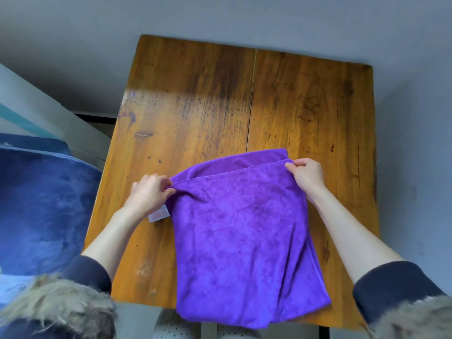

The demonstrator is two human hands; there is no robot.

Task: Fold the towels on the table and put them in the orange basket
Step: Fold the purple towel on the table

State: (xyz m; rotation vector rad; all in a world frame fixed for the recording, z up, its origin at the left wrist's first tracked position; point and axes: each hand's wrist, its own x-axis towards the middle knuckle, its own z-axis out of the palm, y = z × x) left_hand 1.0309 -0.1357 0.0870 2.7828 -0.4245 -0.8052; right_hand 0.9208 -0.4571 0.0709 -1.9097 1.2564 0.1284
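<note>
My fingertips are hiding behind the cloth on both sides, so I am not seeing how far they are curling under the top layer. The towel's [242,231] near fold is hanging over the table's [195,99] front edge, and my sleeves with their fur trim are running out of the picture at the bottom corners. A pale label [159,214] is peeking out beneath my left wrist; its print is too blurred to read.

The towel is purple, plush and faintly mottled, lying doubled in a rough rectangle with a stitched hem along the far edge. A lower layer is showing just beyond that hem. The table is worn, glossy orange-brown wood with dark streaks and a seam down the middle. A blue fuzzy blanket [41,204] is lying off to the left.

My left grip [149,194] is pinching the top layer's far left corner. My right grip [307,173] is pinching its far right corner. The towel is stretching between both grips and spreading back toward me over the near half of the table.
</note>
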